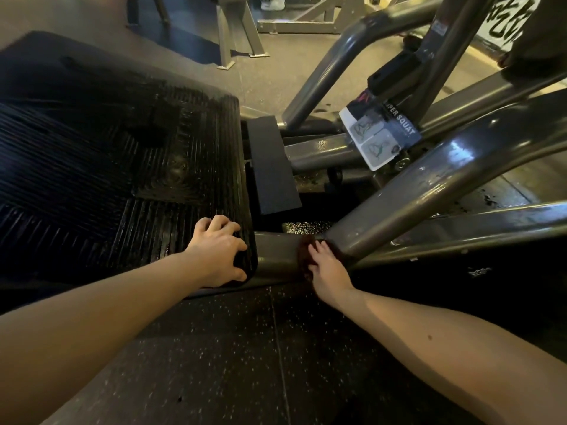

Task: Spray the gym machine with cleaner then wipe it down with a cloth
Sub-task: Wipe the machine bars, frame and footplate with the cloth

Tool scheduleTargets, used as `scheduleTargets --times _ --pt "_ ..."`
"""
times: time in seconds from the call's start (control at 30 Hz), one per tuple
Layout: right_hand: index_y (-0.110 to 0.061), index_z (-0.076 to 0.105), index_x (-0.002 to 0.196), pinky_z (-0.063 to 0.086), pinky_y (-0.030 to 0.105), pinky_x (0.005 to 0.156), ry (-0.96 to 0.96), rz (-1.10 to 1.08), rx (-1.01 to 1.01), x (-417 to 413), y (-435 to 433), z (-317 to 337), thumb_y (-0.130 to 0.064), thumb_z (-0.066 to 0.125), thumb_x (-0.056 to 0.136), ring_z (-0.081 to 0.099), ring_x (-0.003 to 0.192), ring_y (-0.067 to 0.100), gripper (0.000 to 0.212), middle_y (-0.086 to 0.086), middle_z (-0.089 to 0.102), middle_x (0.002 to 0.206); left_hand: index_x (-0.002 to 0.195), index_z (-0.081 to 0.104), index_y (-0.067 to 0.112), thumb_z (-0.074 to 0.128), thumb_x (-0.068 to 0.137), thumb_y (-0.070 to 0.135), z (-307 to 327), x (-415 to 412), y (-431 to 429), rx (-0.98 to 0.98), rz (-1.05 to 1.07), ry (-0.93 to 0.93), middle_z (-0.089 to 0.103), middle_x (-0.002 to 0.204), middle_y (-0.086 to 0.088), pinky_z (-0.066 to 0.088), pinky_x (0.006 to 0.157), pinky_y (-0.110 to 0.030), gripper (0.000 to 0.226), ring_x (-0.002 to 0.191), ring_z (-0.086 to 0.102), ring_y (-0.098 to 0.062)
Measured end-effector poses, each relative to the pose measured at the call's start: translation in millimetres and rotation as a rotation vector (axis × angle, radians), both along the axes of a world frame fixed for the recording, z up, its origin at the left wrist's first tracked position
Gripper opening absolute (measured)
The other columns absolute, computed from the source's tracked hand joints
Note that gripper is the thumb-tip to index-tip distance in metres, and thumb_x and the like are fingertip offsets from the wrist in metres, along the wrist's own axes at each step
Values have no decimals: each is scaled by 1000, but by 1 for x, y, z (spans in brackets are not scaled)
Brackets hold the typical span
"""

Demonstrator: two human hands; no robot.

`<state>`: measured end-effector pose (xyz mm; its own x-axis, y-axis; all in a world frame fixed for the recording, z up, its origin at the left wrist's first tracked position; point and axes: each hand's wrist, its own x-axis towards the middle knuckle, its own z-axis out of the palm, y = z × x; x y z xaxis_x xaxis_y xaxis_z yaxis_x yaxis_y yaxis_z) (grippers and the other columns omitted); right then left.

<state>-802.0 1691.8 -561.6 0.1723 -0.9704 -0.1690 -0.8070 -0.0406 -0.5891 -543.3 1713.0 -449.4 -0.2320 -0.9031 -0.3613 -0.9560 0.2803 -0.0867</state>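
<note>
A grey steel squat machine fills the view, its wet frame tube [429, 191] running up to the right. On the left is its black ribbed footplate [122, 167], glistening with liquid. My left hand [219, 250] rests on the plate's near right corner, fingers curled over the edge. My right hand [326, 271] presses a dark brown cloth [305, 250] against the low horizontal tube where the diagonal tube joins it. No spray bottle is in view.
A label reading "SUPER SQUAT" [380, 136] hangs on the frame. A black pad [270, 167] sits beside the footplate. Speckled black rubber floor [245, 348] lies below my arms. Another machine's grey legs [233, 35] stand at the back.
</note>
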Motion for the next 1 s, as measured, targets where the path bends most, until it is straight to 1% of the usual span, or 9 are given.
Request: scheduleTargets --times 0.13,0.27,0.5,0.67,0.77,0.83,0.9,0.97,1.0 --pt "-19 28 161 2 27 123 -4 -36 -90 46 18 5 -10 49 106 6 158 16 59 -1 17 171 150 44 33 65 88 64 2 -7 -5 3 -9 -28 25 164 1 8 124 -53 73 154 8 -28" --pt "-21 27 161 -3 23 118 12 284 -86 53 17 20 -11 48 107 2 158 11 59 -5 15 171 148 43 31 69 84 64 4 -12 -11 28 10 -57 26 163 0 10 124 -54 76 154 9 -29" --pt "-9 37 156 29 40 122 327 149 152 5 -57 27 -6 48 101 28 151 29 57 10 33 162 147 43 28 69 84 63 4 -18 -18 42 23 -72 28 161 0 11 124 -55 77 153 11 -29" --pt "-11 17 163 8 36 129 334 116 16 4 -17 10 -1 51 100 3 159 20 72 6 14 172 147 45 26 61 91 64 6 -24 -19 23 24 -89 30 162 -2 11 125 -55 69 155 12 -30" --pt "-13 15 164 -7 27 122 357 189 -14 -13 21 2 -3 44 104 2 159 18 68 3 9 172 149 44 23 58 94 63 7 -28 -20 16 19 -96 31 162 -3 11 125 -56 70 154 13 -30" --pt "-17 34 159 13 29 125 266 187 82 -22 40 7 -8 45 106 26 154 19 55 3 32 166 151 45 23 56 95 63 8 -30 -22 16 13 -108 31 163 -5 11 125 -57 70 154 14 -31" --pt "-25 58 140 46 31 109 128 97 240 -28 57 20 -16 48 106 61 123 15 36 -1 64 133 149 48 24 54 96 63 10 -34 -23 16 -2 -116 30 163 -5 11 124 -57 66 154 14 -31" --pt "-30 67 123 58 34 93 -58 39 318 -34 64 34 -17 50 105 69 97 11 28 -4 71 105 146 52 29 50 98 62 12 -41 -22 10 -27 -88 32 162 -3 11 124 -56 59 153 15 -30" --pt "-30 67 120 59 37 93 -161 4 347 -36 63 41 -17 52 104 69 97 12 25 -4 71 104 143 55 32 49 99 61 13 -45 -21 8 -35 -56 34 160 -1 11 124 -55 54 153 15 -29"
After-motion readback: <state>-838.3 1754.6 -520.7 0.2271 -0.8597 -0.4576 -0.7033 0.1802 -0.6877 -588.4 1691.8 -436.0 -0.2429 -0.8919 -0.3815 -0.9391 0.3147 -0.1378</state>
